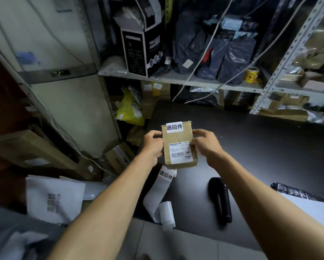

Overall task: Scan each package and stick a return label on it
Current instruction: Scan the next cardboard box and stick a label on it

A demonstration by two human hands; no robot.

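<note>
A small brown cardboard package (pixel 177 138) is held above the left part of a black table (pixel 251 139). My left hand (pixel 152 145) grips its left edge and my right hand (pixel 204 143) grips its right edge. A white return label (pixel 174 127) with black characters is stuck across the package's top. A white shipping label with a barcode (pixel 180 153) covers its lower face. Below the package a strip of return labels (pixel 160 190) trails off the table edge to a small roll (pixel 167 215). A black handheld scanner (pixel 219 199) lies on the table by my right forearm.
A black plastic parcel (pixel 292 190) and a white sheet (pixel 311 209) lie at the table's right edge. Metal shelving (pixel 195 82) behind holds dark mailer bags, a black box and a yellow tape roll (pixel 251 75). Cardboard boxes and white bags (pixel 52 196) crowd the floor at left.
</note>
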